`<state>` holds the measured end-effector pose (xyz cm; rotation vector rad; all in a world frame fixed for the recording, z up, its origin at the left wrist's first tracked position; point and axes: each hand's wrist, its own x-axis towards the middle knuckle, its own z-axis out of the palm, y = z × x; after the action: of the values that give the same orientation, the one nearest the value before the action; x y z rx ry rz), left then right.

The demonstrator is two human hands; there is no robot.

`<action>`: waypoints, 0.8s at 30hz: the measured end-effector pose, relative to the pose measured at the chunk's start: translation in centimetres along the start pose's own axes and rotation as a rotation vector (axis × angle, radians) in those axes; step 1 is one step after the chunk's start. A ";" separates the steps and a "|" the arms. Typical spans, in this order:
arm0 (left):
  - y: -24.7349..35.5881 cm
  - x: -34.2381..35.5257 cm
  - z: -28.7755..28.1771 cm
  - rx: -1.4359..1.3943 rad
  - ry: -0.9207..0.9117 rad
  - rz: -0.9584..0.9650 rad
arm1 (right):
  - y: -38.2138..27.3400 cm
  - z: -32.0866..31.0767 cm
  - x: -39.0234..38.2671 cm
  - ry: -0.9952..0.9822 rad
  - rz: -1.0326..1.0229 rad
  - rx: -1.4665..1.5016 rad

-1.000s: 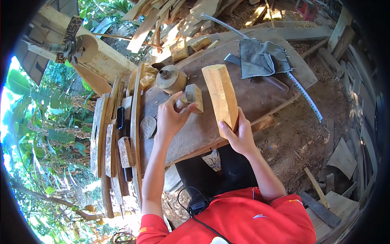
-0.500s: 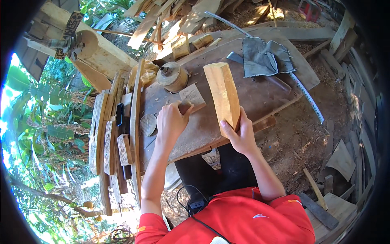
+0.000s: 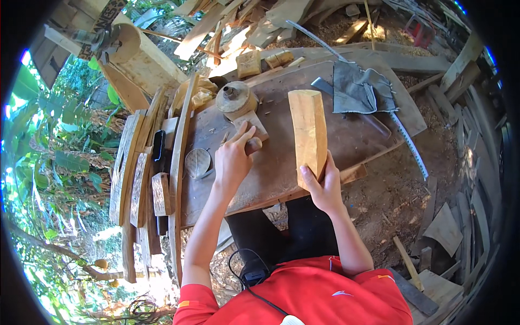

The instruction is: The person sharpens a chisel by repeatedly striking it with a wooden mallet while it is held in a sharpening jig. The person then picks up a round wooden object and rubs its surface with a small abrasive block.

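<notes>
My right hand (image 3: 326, 187) grips the lower end of a thick, angular wood block (image 3: 310, 130), holding it upright above the workbench (image 3: 276, 168). My left hand (image 3: 233, 160) has its fingers stretched and parted over a tool with a rounded wooden handle (image 3: 253, 145) and a flat, tan, rectangular head (image 3: 254, 126). That tool rests on the bench beside a round, dusty container with a short neck (image 3: 236, 100). Part of the handle is hidden by my fingers. A round, pale lid-like disc (image 3: 198, 163) lies left of my left hand.
A grey cloth (image 3: 364, 89) covers part of a dark-handled blade (image 3: 375, 124) and a curved measuring strip (image 3: 410, 143) at the far right. Upright planks (image 3: 176, 184) line the bench's left side. Two wood offcuts (image 3: 249, 63) sit at the back edge. Scrap boards (image 3: 281, 24) are piled beyond.
My left hand's fingers have loosened and spread from the tool's handle, and its flat head now sits nearer the round container. The wood block in my right hand has turned more upright.
</notes>
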<state>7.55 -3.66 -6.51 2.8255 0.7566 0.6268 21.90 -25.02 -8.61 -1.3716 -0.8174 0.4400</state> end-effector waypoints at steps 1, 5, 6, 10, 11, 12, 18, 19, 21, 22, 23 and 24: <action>-0.2 0.0 -0.3 -0.024 0.009 0.014 | 0.1 0.1 -0.1 -0.003 0.002 0.004; 1.2 -0.5 -0.6 -0.031 0.041 0.001 | 0.5 0.2 -0.2 0.002 0.014 0.025; 2.4 -1.0 -0.6 -0.047 0.066 0.020 | 0.6 0.2 -0.2 0.005 0.009 0.022; 7.1 -1.0 -2.5 -0.382 0.159 0.689 | 0.3 0.2 -0.3 -0.006 0.096 0.037; 8.3 -0.7 -2.6 -0.347 0.187 0.842 | 0.3 0.4 -0.2 0.015 0.082 0.057; 8.8 -0.4 -1.8 -0.367 0.247 0.902 | 0.3 0.7 -0.2 0.037 0.068 0.077; 8.7 1.6 0.5 -0.527 0.298 0.883 | 1.0 0.4 -0.3 0.038 -0.077 0.075; 8.6 1.8 0.7 -0.551 0.305 0.869 | 1.2 0.4 -0.3 0.029 -0.065 0.061; 8.3 1.9 0.9 -0.559 0.332 0.867 | 1.4 0.2 -0.2 0.009 -0.043 0.032; 8.2 2.0 0.9 -0.564 0.342 0.866 | 1.6 0.2 -0.3 0.005 -0.047 0.033; 8.2 2.0 0.8 -0.575 0.354 0.856 | 1.8 0.2 -0.4 0.002 -0.051 0.035; 8.2 2.0 0.8 -0.586 0.367 0.846 | 2.0 0.1 -0.3 -0.002 -0.056 0.037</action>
<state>13.11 -9.77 -4.48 2.3747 -0.5828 1.2399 21.96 -24.83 -10.61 -1.3116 -0.8430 0.4112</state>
